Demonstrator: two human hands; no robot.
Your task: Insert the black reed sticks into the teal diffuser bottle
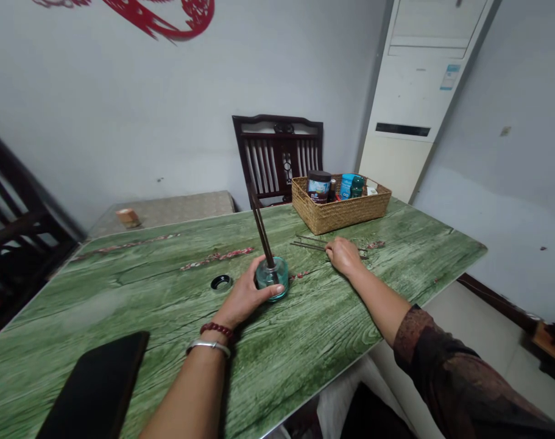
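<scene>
Green wood-grain table (122, 286); wicker basket (341, 210) at far edge. Left hand (245, 299) gripping teal glass bottle (272, 278) on the table, upright dark sticks (262, 231) in it; black ring cap (221, 282) beside. Right hand (345, 256) half-curled over loose dark rods (309, 244), grip unclear.

Your squat teal glass bottle (272, 278) has dark reed sticks (261, 231) leaning up out of its neck, and more loose sticks (309, 244) lie flat just right of it.
</scene>
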